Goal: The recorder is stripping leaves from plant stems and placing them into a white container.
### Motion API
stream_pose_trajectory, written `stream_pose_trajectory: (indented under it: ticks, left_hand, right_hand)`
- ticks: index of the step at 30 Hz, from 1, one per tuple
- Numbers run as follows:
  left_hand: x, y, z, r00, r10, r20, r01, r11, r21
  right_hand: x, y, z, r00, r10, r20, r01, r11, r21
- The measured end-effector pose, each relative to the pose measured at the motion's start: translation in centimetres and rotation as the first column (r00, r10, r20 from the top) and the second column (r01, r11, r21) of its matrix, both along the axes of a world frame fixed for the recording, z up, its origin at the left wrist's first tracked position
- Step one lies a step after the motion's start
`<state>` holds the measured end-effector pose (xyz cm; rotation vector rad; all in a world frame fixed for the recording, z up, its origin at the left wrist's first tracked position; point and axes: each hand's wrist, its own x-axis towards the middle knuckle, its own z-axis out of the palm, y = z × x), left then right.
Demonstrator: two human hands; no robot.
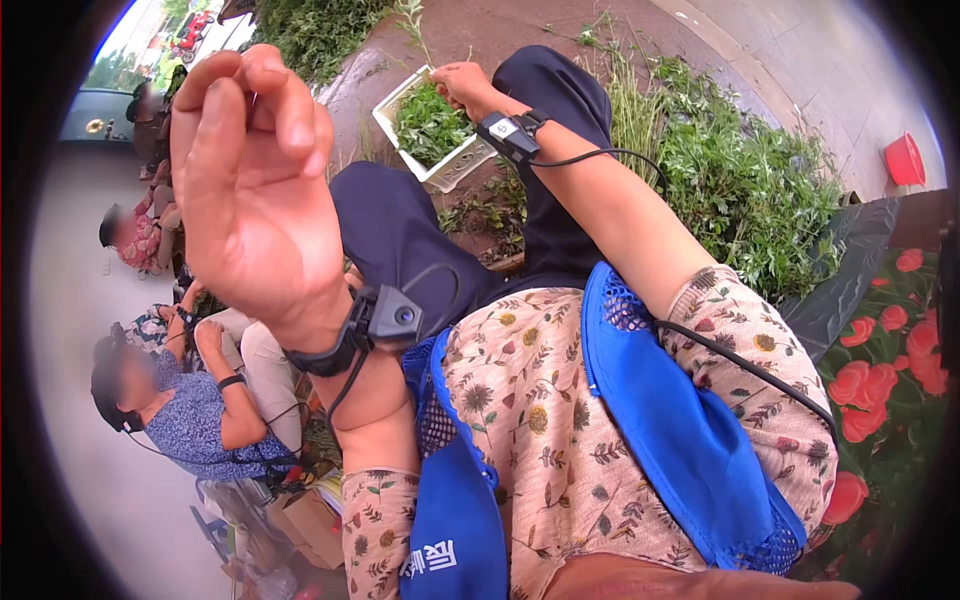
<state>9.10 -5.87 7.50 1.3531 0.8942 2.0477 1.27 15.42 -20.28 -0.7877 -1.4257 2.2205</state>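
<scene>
My left hand is raised close to the camera at the left, palm in view and fingers loosely bent, with nothing visible in it. My right hand reaches out over the corner of a white plastic basket and pinches a thin leafy plant stem, whose leafy top points away from me. Cut green leaves fill much of the basket, which stands on the ground in front of my knees. Both my wrists carry strapped black devices with cables.
A large heap of leafy green stems lies to the right of my legs. More greenery is piled ahead. Other people sit at the left, the nearest in a blue patterned top, beside a cardboard box. A red bucket stands far right.
</scene>
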Motion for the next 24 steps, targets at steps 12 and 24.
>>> stream_pose_trajectory:
  ticks: [12,24]
  left_hand:
    - [-13.8,3.6,-12.1,0.900,0.405,0.159,-0.319,0.863,-0.391]
    - [-17.6,6.7,-13.9,0.838,0.543,0.062,-0.398,0.684,-0.611]
  right_hand:
    - [-5.4,1.9,5.9,0.919,0.279,-0.279,-0.279,0.959,0.042]
    - [-4.1,1.7,8.4,0.986,0.136,0.101,-0.159,0.946,0.284]
